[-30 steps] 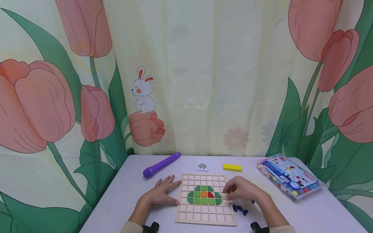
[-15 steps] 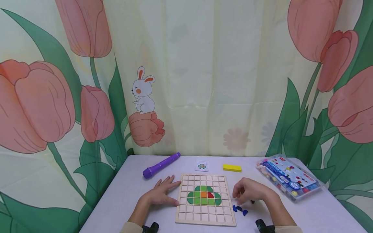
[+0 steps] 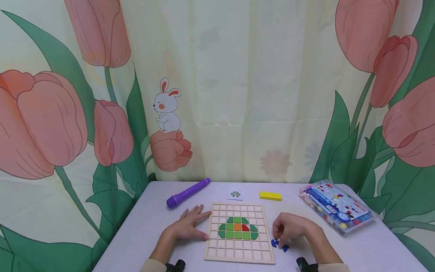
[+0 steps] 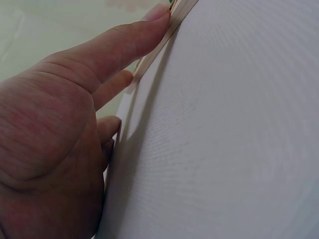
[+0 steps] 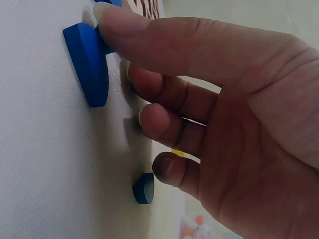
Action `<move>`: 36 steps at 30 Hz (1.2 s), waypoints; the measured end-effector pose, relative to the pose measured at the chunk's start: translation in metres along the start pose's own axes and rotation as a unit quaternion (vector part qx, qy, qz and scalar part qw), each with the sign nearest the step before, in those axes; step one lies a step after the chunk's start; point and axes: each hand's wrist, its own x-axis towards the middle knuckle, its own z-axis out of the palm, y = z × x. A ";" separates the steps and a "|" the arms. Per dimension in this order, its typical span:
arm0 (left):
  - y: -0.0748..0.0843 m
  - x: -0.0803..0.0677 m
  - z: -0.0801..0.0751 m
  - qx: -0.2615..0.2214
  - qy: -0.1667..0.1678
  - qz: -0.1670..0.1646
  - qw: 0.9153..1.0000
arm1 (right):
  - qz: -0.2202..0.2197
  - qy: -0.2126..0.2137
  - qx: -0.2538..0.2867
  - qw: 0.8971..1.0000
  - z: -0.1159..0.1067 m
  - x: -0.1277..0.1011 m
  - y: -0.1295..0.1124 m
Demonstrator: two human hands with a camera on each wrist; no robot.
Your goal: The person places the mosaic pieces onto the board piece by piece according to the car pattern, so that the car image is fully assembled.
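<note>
1. Fingers of my right hand [image 3: 295,229] were curled down over the small blue pieces [image 3: 279,244] lying on the surface [image 3: 149,223] just right of the wooden grid board [image 3: 238,257].
2. From the right wrist view, my thumb tip [image 5: 107,15] pressed against the nearest blue piece [image 5: 89,62], and the other fingers were bent beside it; I could not tell whether the piece was actually pinched or only touched.
3. A second, darker blue piece [image 5: 144,188] lay on the surface close to my lowest fingertip, apart from the first.
4. My left hand [image 3: 186,226] lay flat on the surface at the board's left edge, fingers straight and slightly spread.
5. From the left wrist view, that hand's [image 4: 60,144] forefinger tip [image 4: 157,15] touched the board's rim [image 4: 159,45].
6. On the board, a green dome shape [image 3: 238,228] with one orange square and one red piece filled the middle cells.
7. Beyond the board lay a purple pen-like tube [image 3: 188,192], a small pattern card [image 3: 235,193] and a yellow block [image 3: 270,195], each apart from the others.
8. At the far right sat a clear plastic box [image 3: 336,211] of coloured pieces, well apart from my right hand.
9. Behind the surface hung a curtain [image 3: 238,94] printed with tulips and a white rabbit.
</note>
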 end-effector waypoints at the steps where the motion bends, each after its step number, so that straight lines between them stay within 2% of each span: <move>1: 0.000 0.000 0.000 0.001 0.000 0.000 1.000 | 0.000 0.003 -0.004 1.000 0.000 0.000 -0.001; 11: 0.001 -0.001 -0.002 0.004 -0.001 0.003 1.000 | 0.015 0.026 -0.037 0.999 0.001 0.002 -0.003; 24: 0.000 0.000 0.001 -0.002 0.000 -0.004 1.000 | 0.047 0.049 -0.044 0.997 0.004 0.003 -0.004; 31: 0.000 0.000 0.002 -0.003 0.001 -0.005 1.000 | 0.035 0.057 -0.040 0.997 0.004 0.004 -0.002; 36: -0.001 0.000 0.001 0.001 0.000 -0.003 1.000 | -0.004 0.067 -0.030 0.997 0.001 0.006 -0.003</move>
